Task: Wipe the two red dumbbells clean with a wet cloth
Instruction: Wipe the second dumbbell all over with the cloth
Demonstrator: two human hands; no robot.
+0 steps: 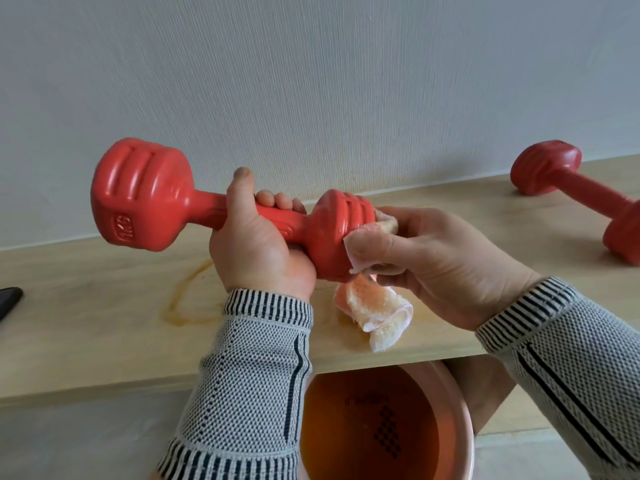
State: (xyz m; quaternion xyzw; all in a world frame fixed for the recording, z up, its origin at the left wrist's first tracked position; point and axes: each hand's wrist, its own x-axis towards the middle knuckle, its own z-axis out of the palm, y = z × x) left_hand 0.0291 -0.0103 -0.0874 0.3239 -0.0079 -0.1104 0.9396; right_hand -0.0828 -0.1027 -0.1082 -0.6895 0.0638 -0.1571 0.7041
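My left hand [256, 244] grips the handle of a red dumbbell [145, 195] and holds it level above the wooden shelf [86, 299]. My right hand [433, 261] pinches a pale wet cloth [374, 306] and presses it against the dumbbell's right head; the cloth's loose end hangs down to the shelf. A second red dumbbell [575, 199] lies on the shelf at the far right, partly cut off by the frame edge.
A pink basin [457, 403] with orange-tinted water stands below the shelf's front edge. A wet ring-shaped stain [180, 299] marks the shelf. A dark object [8, 296] pokes in at the left edge. A white wall rises right behind the shelf.
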